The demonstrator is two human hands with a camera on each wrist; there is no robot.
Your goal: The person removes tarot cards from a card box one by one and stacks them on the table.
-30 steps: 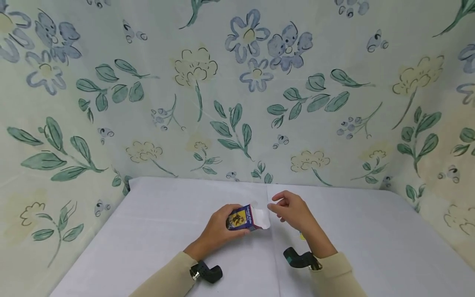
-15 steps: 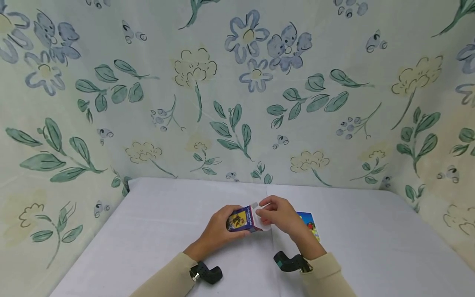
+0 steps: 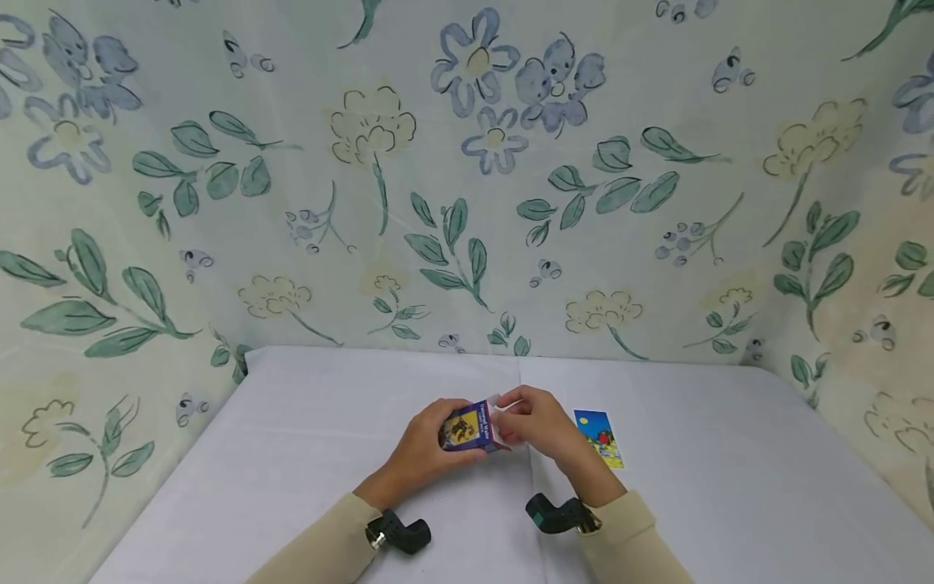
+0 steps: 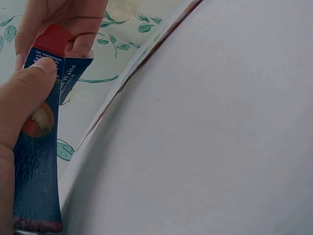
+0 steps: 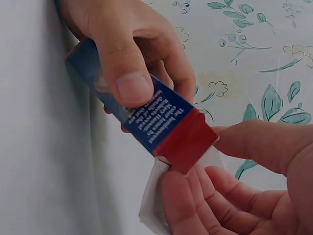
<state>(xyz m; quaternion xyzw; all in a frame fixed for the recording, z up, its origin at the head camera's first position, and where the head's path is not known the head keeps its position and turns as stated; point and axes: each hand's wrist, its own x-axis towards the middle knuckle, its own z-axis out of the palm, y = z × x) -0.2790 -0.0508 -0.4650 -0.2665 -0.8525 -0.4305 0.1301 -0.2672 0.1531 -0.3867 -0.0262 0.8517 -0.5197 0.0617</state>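
Note:
My left hand [image 3: 423,446] grips a blue card box [image 3: 463,428] printed "Universal Waite", thumb on one narrow side and fingers around the other. The box is tilted, its opened end facing right. A red side flap [image 5: 188,142] and a white inner flap [image 5: 154,200] stick out from that end. My right hand [image 3: 536,422] is at this end, its thumb and fingertips pinching around the flaps. The box's inside is hidden from every view. On the table, just right of my right wrist, lies a colourful card [image 3: 601,434] with a blue top and yellow bottom.
A white cloth [image 3: 292,454] covers the table, with a seam or fold running down near its middle. Behind and at the sides hangs a floral curtain [image 3: 438,243]. Each wrist carries a black camera mount [image 3: 397,533].
My right hand has moved left and onto the box's opened end, where the white flap stood out before. The colourful card has come into view behind my wrist. My left hand keeps its grip.

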